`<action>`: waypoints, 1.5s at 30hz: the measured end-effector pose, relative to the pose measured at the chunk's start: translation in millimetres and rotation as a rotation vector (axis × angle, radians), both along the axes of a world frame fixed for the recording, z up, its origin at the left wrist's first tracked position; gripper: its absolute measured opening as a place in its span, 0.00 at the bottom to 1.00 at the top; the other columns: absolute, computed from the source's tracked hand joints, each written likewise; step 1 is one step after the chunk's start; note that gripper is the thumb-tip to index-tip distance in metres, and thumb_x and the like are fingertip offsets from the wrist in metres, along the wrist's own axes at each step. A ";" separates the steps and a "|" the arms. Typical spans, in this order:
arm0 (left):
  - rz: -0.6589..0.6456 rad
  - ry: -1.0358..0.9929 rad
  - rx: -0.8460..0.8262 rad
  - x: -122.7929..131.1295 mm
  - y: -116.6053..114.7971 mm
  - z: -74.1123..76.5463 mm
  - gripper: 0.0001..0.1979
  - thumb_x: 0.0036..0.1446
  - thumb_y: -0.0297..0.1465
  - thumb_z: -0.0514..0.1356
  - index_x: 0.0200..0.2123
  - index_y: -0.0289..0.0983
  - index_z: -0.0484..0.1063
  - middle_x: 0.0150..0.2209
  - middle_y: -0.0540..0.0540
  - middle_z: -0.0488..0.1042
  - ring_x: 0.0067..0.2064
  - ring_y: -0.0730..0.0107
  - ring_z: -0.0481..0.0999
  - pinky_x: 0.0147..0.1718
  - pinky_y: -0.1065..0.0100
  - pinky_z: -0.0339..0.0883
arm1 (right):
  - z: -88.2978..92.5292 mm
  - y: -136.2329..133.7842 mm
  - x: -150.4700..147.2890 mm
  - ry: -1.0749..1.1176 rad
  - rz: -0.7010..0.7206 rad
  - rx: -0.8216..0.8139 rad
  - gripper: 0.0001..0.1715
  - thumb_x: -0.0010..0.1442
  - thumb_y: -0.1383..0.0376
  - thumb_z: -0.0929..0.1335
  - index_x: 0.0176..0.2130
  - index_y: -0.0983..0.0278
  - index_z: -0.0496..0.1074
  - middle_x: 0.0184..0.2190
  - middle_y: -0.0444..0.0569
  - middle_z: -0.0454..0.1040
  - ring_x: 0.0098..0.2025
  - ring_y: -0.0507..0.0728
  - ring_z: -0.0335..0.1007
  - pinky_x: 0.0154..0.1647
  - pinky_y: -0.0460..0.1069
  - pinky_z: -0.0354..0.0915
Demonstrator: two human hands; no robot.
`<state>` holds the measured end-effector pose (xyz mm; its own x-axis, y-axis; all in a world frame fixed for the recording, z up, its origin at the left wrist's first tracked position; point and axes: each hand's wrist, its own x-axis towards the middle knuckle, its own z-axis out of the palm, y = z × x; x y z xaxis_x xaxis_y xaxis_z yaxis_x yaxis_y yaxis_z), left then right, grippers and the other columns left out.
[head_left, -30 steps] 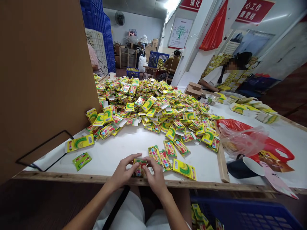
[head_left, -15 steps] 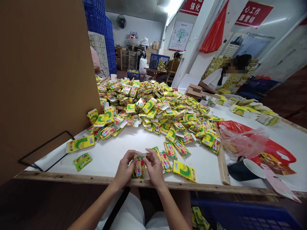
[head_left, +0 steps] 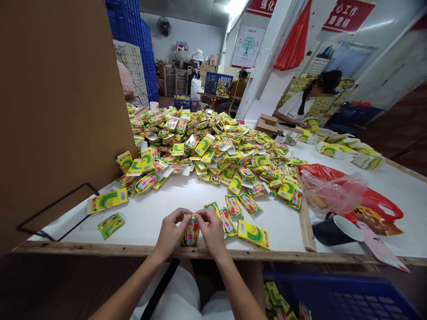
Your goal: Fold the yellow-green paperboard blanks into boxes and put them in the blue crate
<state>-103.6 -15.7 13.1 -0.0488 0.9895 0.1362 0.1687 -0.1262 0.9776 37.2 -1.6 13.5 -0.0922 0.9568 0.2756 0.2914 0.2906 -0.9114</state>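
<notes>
At the table's front edge, a small green and yellow printed box (head_left: 190,233) stands between my hands, its colourful lettered face toward me. My left hand (head_left: 171,229) pinches its upper left edge with thumb and forefinger. The top right corner is pinched by my right hand (head_left: 211,231), and the fingertips of both hands nearly meet over the top. Just right of my right hand lie several similar boxes, among them a yellow one (head_left: 253,234) with a barcode. A green sachet (head_left: 111,225) lies to the left.
A large heap of boxes (head_left: 207,146) spreads behind my hands. Cardboard (head_left: 63,111) rises at left beside a black wire frame (head_left: 56,213). A dark cup (head_left: 336,230) and red bag (head_left: 376,200) are right, past a wooden strip (head_left: 305,222). A blue crate (head_left: 347,293) sits below. A co-worker (head_left: 300,106) sits across.
My fingertips have closed in together over the box's top edge, where they were further apart. The whole view has shifted slightly.
</notes>
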 end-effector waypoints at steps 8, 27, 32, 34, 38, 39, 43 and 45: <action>-0.062 -0.068 -0.033 -7.7 -10.6 -8.9 0.08 0.55 0.34 0.60 0.36 0.36 0.74 0.37 0.46 0.76 0.41 0.65 0.75 0.42 0.67 0.68 | -14.0 -11.6 -6.6 0.106 0.046 -0.009 0.06 0.57 0.66 0.67 0.37 0.63 0.73 0.32 0.47 0.76 0.34 0.55 0.73 0.36 0.47 0.68; -0.787 0.791 0.553 41.1 65.0 5.6 0.34 0.44 0.17 0.57 0.57 0.40 0.59 0.48 0.41 0.74 0.54 0.54 0.69 0.61 0.46 0.38 | 29.8 -78.4 121.6 -0.249 -0.254 -0.149 0.16 0.59 0.55 0.64 0.32 0.63 0.74 0.31 0.51 0.77 0.36 0.59 0.73 0.37 0.48 0.67; -0.272 0.270 0.276 25.2 31.5 3.2 0.15 0.57 0.28 0.55 0.48 0.42 0.58 0.43 0.44 0.74 0.46 0.64 0.74 0.47 0.60 0.65 | 9.2 -62.1 77.8 -0.034 -0.271 -0.021 0.08 0.59 0.60 0.65 0.37 0.62 0.70 0.41 0.53 0.75 0.44 0.60 0.71 0.47 0.53 0.66; -0.179 0.032 0.176 24.2 10.9 -1.0 0.15 0.58 0.29 0.55 0.47 0.42 0.55 0.43 0.45 0.74 0.45 0.66 0.75 0.43 0.64 0.69 | 0.3 -56.6 65.2 0.066 -0.223 0.046 0.07 0.59 0.63 0.65 0.40 0.61 0.68 0.48 0.54 0.71 0.52 0.61 0.67 0.52 0.55 0.63; -0.223 -0.115 0.080 28.0 -13.9 -13.1 0.12 0.58 0.30 0.56 0.45 0.42 0.59 0.44 0.46 0.75 0.45 0.66 0.76 0.44 0.65 0.69 | -15.5 -47.6 50.0 0.133 -0.143 0.056 0.11 0.60 0.66 0.65 0.45 0.60 0.66 0.47 0.52 0.71 0.50 0.59 0.68 0.51 0.54 0.65; -0.242 -0.109 0.060 28.8 -15.3 -14.9 0.12 0.58 0.30 0.56 0.45 0.41 0.60 0.44 0.46 0.75 0.46 0.66 0.76 0.45 0.66 0.68 | -17.6 -45.5 48.7 0.118 -0.131 0.044 0.11 0.60 0.67 0.65 0.45 0.60 0.66 0.45 0.51 0.71 0.48 0.58 0.69 0.49 0.54 0.65; -0.310 -0.100 -0.002 28.6 -9.1 -12.9 0.13 0.58 0.30 0.55 0.47 0.41 0.61 0.44 0.46 0.76 0.45 0.65 0.76 0.43 0.66 0.69 | -18.5 -34.3 47.8 0.122 -0.056 -0.011 0.11 0.60 0.67 0.65 0.45 0.61 0.67 0.42 0.50 0.73 0.44 0.57 0.71 0.45 0.51 0.67; -0.319 -0.105 -0.018 27.0 -4.2 -9.0 0.15 0.58 0.30 0.55 0.49 0.42 0.60 0.44 0.46 0.76 0.42 0.66 0.77 0.40 0.67 0.69 | -17.3 -27.1 47.0 0.193 -0.038 -0.034 0.14 0.60 0.66 0.65 0.47 0.61 0.65 0.41 0.49 0.74 0.42 0.57 0.72 0.43 0.50 0.68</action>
